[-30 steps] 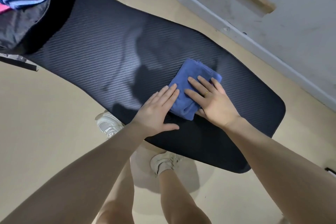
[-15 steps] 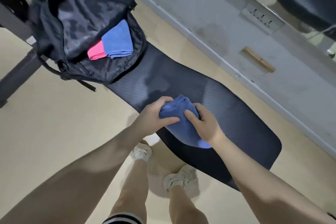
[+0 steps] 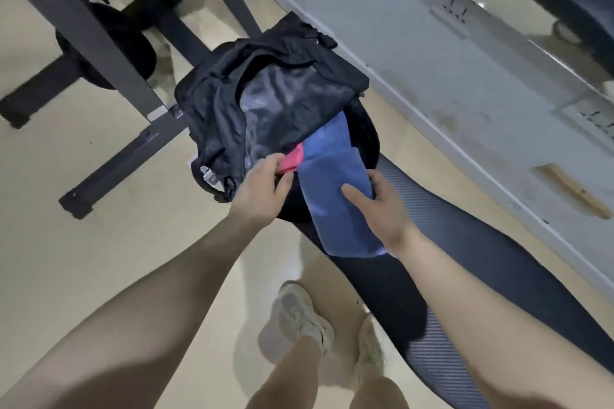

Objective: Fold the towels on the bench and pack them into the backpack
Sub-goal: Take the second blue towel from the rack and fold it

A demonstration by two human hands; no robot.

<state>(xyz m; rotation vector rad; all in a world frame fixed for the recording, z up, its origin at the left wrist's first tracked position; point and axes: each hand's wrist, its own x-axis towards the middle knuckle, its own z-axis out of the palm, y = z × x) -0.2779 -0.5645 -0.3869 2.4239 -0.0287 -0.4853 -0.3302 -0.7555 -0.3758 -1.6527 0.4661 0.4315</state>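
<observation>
A beige floor [image 3: 109, 242] and grey wall [image 3: 415, 53] frame a black padded bench [image 3: 481, 262], with an open black backpack [image 3: 265, 90] at its far end. The right hand [image 3: 382, 206] grips a folded blue towel [image 3: 335, 209] at the bag's mouth; the left hand [image 3: 262, 189] pinches a pink towel [image 3: 294, 159] inside.

Three towels, two blue [image 3: 335, 206] [image 3: 329, 136] and one pink [image 3: 294, 159]; one backpack [image 3: 265, 96]; one bench [image 3: 481, 262].

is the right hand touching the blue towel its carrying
Touching. The head view shows the right hand gripping the folded blue towel, thumb on top and fingers curled around its far edge.
</observation>
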